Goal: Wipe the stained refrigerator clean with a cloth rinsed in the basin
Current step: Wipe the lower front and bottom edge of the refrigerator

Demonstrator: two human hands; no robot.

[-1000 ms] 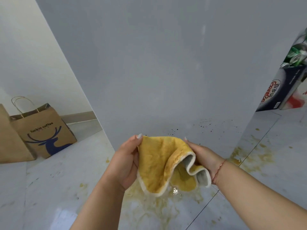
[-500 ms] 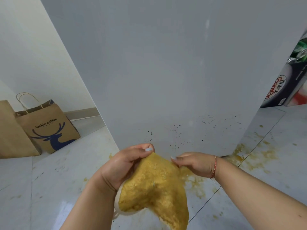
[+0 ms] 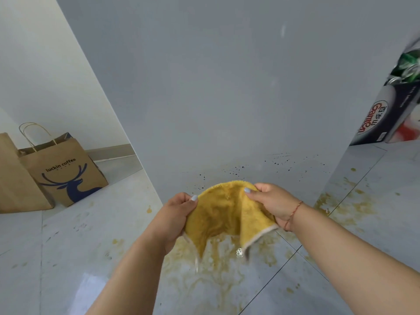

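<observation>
I held a square, yellow, fluffy terry cloth [image 3: 223, 212] with a pale stitched border, stretched between both hands above the glossy grey tiled floor [image 3: 75, 242]. My left hand [image 3: 176, 215] pinched its left edge, thumb curled over the pile; my right hand [image 3: 270, 202] pinched the upper right edge the same way. The cloth sagged between them, its two lower corners hanging down, limp and probably damp. The smooth, flat grey refrigerator panel [image 3: 227, 87] stood directly ahead, just beyond the cloth. Small dark specks [image 3: 278, 161] dotted its lower part, up and slightly right of the cloth, nearer my right hand. Yellowish smears [image 3: 218, 269] spread across the tiles beneath. No basin was visible.
</observation>
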